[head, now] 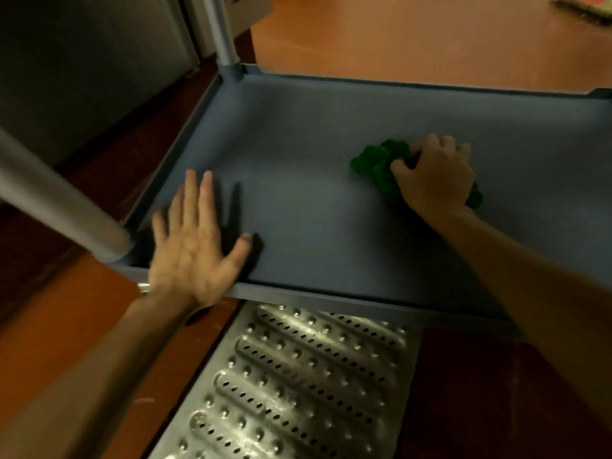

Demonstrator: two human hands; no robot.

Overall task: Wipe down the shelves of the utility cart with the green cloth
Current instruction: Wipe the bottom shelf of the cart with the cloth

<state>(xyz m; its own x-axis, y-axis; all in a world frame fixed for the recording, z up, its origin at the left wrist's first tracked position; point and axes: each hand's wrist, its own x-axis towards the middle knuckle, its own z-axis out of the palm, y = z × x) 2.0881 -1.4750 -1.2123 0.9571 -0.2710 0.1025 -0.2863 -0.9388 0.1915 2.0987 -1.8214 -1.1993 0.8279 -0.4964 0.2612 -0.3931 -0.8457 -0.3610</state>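
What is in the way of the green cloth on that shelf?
Nothing loose lies on the shelf. The right hand grips the green cloth; only the flat left hand at the near left corner occupies the surface.

No writing, label, brand or number is readable. Dark marks on the pale box (251,11) beyond the far left corner of the shelf (314,137) are too blurred to make out.

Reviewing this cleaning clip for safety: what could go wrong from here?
The green cloth is bunched in the right hand, so strokes may miss the shelf corners. The left hand presses flat by the near rim; leaning harder might shift or tip the shelf.
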